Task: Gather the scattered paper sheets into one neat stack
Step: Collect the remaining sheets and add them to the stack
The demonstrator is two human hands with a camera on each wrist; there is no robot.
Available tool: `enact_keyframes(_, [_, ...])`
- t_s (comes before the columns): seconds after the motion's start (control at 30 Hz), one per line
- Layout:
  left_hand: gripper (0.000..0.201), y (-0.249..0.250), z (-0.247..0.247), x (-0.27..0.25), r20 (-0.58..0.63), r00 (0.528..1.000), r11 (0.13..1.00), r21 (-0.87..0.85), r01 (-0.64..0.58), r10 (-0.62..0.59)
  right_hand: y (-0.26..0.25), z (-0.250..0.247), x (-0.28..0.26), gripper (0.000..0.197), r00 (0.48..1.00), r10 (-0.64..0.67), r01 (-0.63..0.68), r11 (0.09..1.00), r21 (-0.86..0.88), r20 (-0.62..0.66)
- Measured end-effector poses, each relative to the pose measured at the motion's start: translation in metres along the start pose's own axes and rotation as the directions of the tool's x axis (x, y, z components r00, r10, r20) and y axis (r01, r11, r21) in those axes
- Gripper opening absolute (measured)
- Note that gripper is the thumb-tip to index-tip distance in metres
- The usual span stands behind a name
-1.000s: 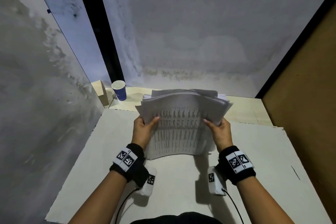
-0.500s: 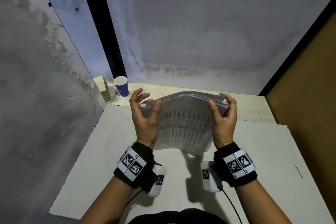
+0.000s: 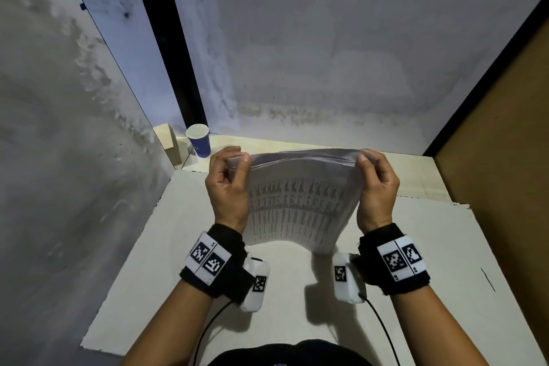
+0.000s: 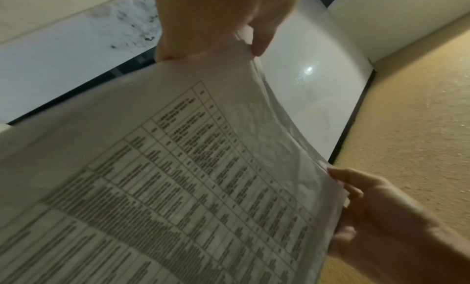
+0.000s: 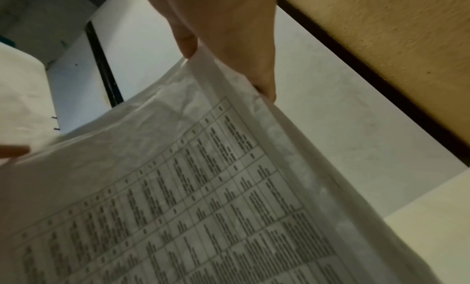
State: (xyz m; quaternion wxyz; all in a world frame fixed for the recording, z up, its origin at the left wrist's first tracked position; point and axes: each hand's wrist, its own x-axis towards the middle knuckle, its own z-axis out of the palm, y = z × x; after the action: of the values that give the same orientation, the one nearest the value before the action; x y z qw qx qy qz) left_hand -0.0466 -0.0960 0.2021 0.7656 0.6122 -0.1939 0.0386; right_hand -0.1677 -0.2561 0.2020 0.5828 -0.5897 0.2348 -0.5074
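Note:
A stack of paper sheets [image 3: 300, 202] printed with tables stands almost upright on its lower edge on the white board [image 3: 430, 246]. My left hand [image 3: 228, 184] pinches its upper left corner, thumb on the printed face. My right hand [image 3: 377, 184] pinches the upper right corner the same way. The top edge bows upward between them. In the left wrist view the printed sheets [image 4: 178, 187] fill the frame, with my left hand [image 4: 216, 27] at the top and my right hand [image 4: 376, 218] at the lower right. The right wrist view shows the sheets [image 5: 203, 198] under my right hand [image 5: 229, 37].
A blue paper cup [image 3: 199, 140] stands at the back left next to a small wooden block [image 3: 167, 142]. Grey walls close the left and back. A brown panel [image 3: 505, 142] closes the right. Wrist bands with cables sit on both forearms.
The stack has been tipped up from lying tilted to standing on its lower edge. Both hands slid from its sides to its top corners and now pinch them.

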Motion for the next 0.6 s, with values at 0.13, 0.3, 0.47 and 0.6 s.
enact_keyframes(0.13, [0.004,-0.004,-0.003,-0.001,-0.030,0.998,0.997,-0.047,0.059,-0.061,0.007,-0.004,0.001,0.025,1.000,-0.002,0.002,1.000,0.001,-0.022])
enact_keyframes(0.3, [0.071,-0.014,-0.008,-0.005,0.086,0.996,0.984,-0.169,0.051,-0.037,0.016,-0.014,-0.006,0.047,0.987,0.017,-0.024,0.999,0.039,0.162])
enact_keyframes(0.47, [0.061,-0.040,-0.021,-0.014,0.213,0.926,0.948,0.128,0.290,-0.312,0.053,-0.029,-0.009,0.055,0.841,0.442,-0.350,0.884,-0.310,0.311])
enact_keyframes(0.6, [0.024,-0.040,-0.022,-0.006,0.176,0.916,0.931,0.133,0.340,-0.360,0.057,-0.022,-0.008,0.031,0.874,0.441,-0.343,0.858,-0.382,0.206])
